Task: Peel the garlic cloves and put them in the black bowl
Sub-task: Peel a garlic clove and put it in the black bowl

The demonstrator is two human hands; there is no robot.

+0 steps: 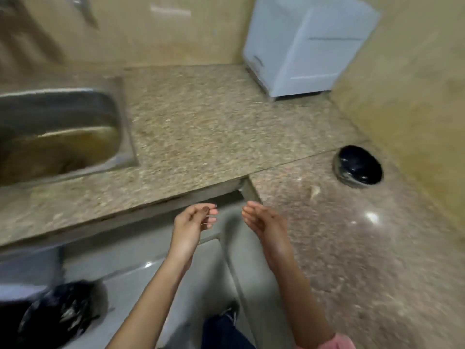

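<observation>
Both hands hang in front of the counter (201, 127) edge, over the gap at the inside corner, neither touching it. Left hand (193, 222): fingers loosely curled toward the palm, thumb near the fingertips; frame is motion-blurred, so I can't tell if it pinches a clove or skin or nothing. Right hand (264, 222): fingers relaxed and fairly straight, palm turned inward, nothing visibly held. Bowl (357, 165) sits on the right run of the counter near the wall, well apart from both hands; its inside is dark and glossy, contents unreadable. One pale scrap (314, 191) lies on the counter between the right hand and the bowl; could be a clove or a bit of peel, too small to say. No other garlic visible. Sink (63, 137) is far left, white box (302, 46) at the back corner, a black bag (57, 316) low left on the floor side. Risks, as I judge them: if the left hand does hold something small, the loose curl over the gap means a drop lands on the floor, not the counter. The bowl is a long reach for the right hand and close to the wall, so a hurried toss could miss or bounce off the rim. The pale scrap blends into the speckled stone, easy to overlook or mistake peel for clove.
</observation>
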